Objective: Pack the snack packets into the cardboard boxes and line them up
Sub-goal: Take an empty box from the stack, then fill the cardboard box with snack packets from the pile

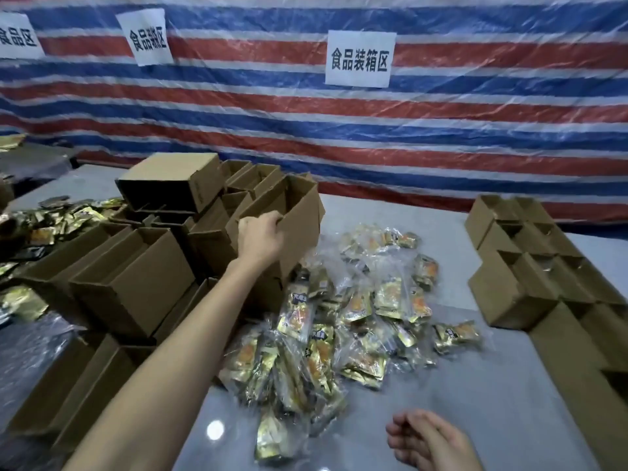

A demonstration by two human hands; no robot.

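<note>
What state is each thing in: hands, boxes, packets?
held box: open, tilted, above the pile.
left hand: grips the held box's rim.
right hand: loosely curled, empty.
left box pile: open, jumbled.
right boxes: open, upright, in rows.
snack packets: loose heap on the table, unpacked.

Matt brown cardboard in the boxes [132, 294], dull and unglazed. Glossy gold foil under clear crinkled plastic on the packets [319, 338]. Smooth, shiny grey on the bench [492, 402], with a bright reflected spot. Woven plastic in the striped tarp [441, 137], under a glossy clear film [509, 79]. Plain matt white paper for the signs [360, 59], with black print.
</note>
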